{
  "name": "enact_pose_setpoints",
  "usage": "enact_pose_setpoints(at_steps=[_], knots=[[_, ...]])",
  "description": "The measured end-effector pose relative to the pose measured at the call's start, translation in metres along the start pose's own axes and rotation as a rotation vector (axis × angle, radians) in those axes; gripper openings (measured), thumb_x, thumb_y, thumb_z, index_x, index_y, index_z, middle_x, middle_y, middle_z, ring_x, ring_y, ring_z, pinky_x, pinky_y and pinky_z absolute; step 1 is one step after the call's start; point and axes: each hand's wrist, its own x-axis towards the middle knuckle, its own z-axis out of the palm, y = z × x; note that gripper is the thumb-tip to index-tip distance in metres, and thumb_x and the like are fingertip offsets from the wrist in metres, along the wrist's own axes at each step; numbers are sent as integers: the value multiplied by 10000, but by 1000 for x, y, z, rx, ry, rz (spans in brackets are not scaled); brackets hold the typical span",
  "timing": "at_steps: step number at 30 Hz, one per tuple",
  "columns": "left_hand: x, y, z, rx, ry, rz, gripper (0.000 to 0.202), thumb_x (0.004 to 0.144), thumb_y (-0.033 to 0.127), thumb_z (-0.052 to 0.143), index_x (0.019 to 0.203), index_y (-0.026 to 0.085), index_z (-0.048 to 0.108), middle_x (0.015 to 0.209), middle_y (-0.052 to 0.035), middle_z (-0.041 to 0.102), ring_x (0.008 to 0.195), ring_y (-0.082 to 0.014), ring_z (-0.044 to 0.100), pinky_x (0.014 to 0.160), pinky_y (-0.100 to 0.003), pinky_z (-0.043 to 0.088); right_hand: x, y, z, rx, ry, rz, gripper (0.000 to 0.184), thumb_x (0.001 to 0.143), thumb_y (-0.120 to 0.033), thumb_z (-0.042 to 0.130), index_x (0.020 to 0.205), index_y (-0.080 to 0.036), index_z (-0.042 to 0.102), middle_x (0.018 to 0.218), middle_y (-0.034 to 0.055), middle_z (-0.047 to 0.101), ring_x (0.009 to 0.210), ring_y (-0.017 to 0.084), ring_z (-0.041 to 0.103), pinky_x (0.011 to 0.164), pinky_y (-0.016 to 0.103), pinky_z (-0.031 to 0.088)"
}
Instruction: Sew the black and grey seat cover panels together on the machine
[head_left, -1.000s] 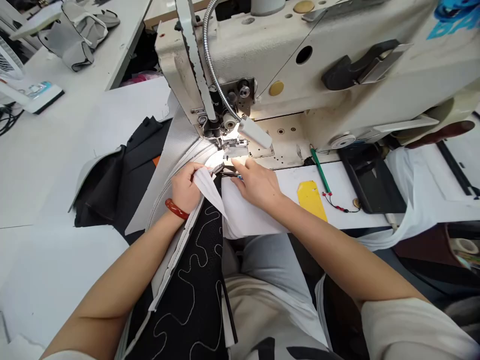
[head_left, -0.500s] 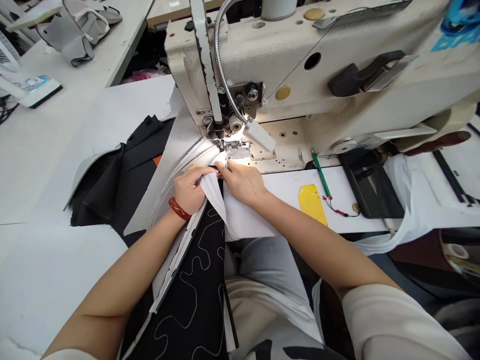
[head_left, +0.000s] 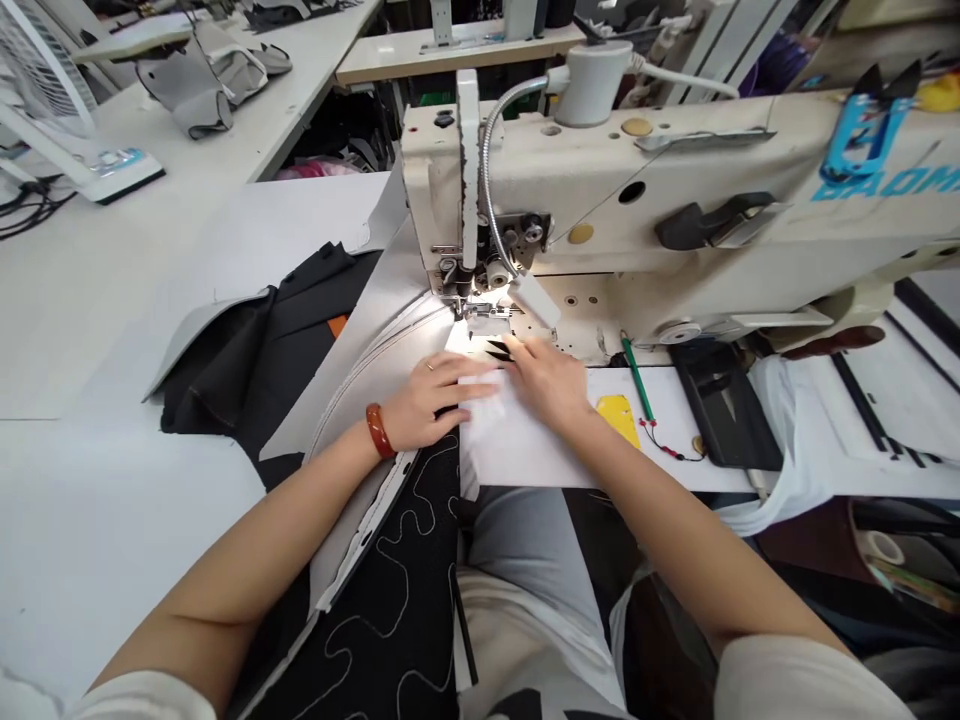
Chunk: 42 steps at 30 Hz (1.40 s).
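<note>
My left hand (head_left: 435, 402) lies with its fingers stretched to the right, slightly apart, over a blurred white fabric strip (head_left: 480, 420). Close by, my right hand (head_left: 549, 382) is closed on what look like small thread snips (head_left: 498, 350); two black pointed blades stick out leftward and their handles are hidden. Both hands are just in front of the lit needle area of the sewing machine (head_left: 480, 310). A black panel with wavy pale stitching (head_left: 390, 590) hangs toward my lap, its pale edge (head_left: 367, 530) running beneath my left wrist. Light grey fabric (head_left: 375, 350) curves toward the needle.
Dark folded fabric (head_left: 225, 360) rests on the table to the left. On the right are a yellow tag (head_left: 617, 418), a green pen-like tool (head_left: 639, 380), a black tray (head_left: 724, 410) and hanging white strips (head_left: 799, 460). Blue snips (head_left: 862, 135) sit against the machine arm. A fan (head_left: 60, 90) stands far left.
The hands have moved apart: the left has let go of the white strip and opened, the right has shifted right with the black blades now showing. The view has tilted up.
</note>
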Motion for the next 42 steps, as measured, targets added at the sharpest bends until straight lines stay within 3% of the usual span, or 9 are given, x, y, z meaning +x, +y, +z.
enact_pose_setpoints(at_steps=[3, 6, 10, 13, 16, 21, 31, 37, 42], knots=[[6, 4, 7, 169, 43, -473, 666, 755, 264, 744, 1382, 206, 528, 1343, -143, 561, 1153, -279, 594, 1026, -461, 479, -4, 10, -6, -93, 103, -67, 490, 964, -248, 434, 1446, -166, 466, 1228, 176, 600, 1104, 321, 491, 867, 411, 359], [12, 5, 8, 288, -74, -763, 541, 781, 302, 690, 1282, 126, 589, 1140, -143, 637, 1011, -292, 636, 933, -452, 521, 13, -16, -12, -29, -12, -236, 570, 936, -159, 393, 1505, -194, 379, 1117, 139, 650, 988, 275, 537, 801, 372, 378], [18, 7, -1, 422, -280, -744, 332, 829, 356, 588, 1094, 174, 670, 1061, -124, 666, 1008, -324, 631, 897, -446, 511, 46, -51, -14, 35, -256, -152, 497, 869, -183, 489, 1362, -204, 544, 963, 121, 706, 843, 240, 618, 649, 300, 363], [28, 6, -5, 475, -383, -757, 475, 788, 403, 610, 1224, 214, 618, 1157, -128, 635, 1061, -362, 614, 870, -459, 512, 55, -47, -11, -22, -239, 2, 355, 891, -192, 461, 1188, -183, 656, 963, 148, 710, 851, 246, 650, 632, 291, 351], [45, 4, -1, 493, -469, -814, 636, 685, 353, 703, 1286, 197, 569, 1243, -159, 575, 1073, -395, 609, 872, -486, 509, 51, -34, -7, -24, -212, -33, 379, 938, -202, 395, 1223, -232, 643, 980, 110, 705, 850, 232, 652, 618, 287, 330], [66, 2, 14, 626, -528, -859, 491, 639, 91, 679, 1127, 119, 630, 1224, -202, 557, 998, -366, 646, 824, -441, 523, 44, -30, -5, -39, -192, -41, 373, 927, -196, 412, 1232, -234, 623, 1044, 90, 665, 789, 211, 632, 567, 295, 287], [69, -18, 20, 619, -341, -778, 54, 622, 112, 688, 667, 125, 661, 836, -156, 649, 903, -343, 649, 771, -422, 495, 49, -39, -7, -18, -239, -73, 343, 951, -161, 379, 927, -162, 721, 1055, 128, 638, 847, 203, 595, 576, 295, 272], [88, -26, -16, 430, -397, -840, 238, 539, 128, 703, 417, 192, 509, 451, -19, 464, 630, -228, 586, 621, -322, 442, 42, -45, 2, 149, -225, -118, 370, 1013, -312, 356, 1120, -221, 698, 1093, 96, 649, 931, 213, 572, 630, 287, 300], [69, -22, -8, 252, -298, -913, 154, 606, 111, 597, 480, 196, 618, 479, 3, 512, 562, -168, 515, 563, -312, 367, 39, -32, 2, 408, -222, -198, 306, 948, -269, 439, 1007, -203, 732, 1102, 85, 637, 943, 214, 562, 697, 290, 365]])
